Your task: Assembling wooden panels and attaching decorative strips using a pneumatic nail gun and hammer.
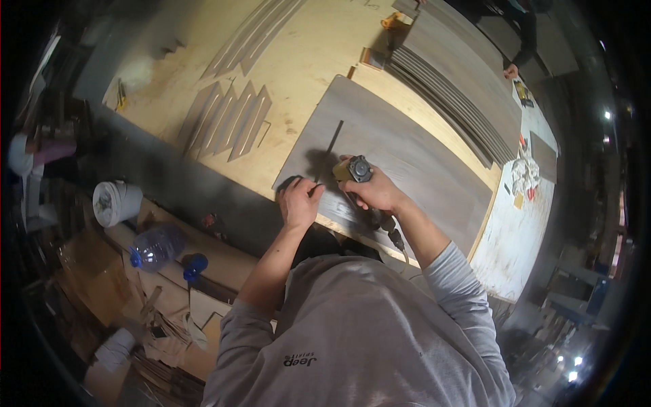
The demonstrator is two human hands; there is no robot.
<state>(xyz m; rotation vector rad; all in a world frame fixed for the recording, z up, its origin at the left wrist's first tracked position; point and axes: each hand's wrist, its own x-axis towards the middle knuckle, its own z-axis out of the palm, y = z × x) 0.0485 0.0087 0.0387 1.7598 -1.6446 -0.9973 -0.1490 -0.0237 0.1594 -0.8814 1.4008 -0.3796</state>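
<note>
In my right hand (374,191) is a yellow and black nail gun (354,171), its round dark cap facing up and a hose fitting below the hand. It is held over a large grey-brown board (407,159), near the board's front left part. My left hand (298,202) rests by the board's near left edge, fingers curled together. They close at the near end of a thin dark strip (335,137), which slants away across the board. Shadow and fingers partly hide that end. The nail gun's tip is out of sight.
Grey-brown strips lie in two groups (227,125) on the yellowish table (291,88). A tall stack of boards (454,74) stands at the far right, beside another person's hand (510,71). A white bucket (116,203) and a large clear bottle (156,247) are at lower left.
</note>
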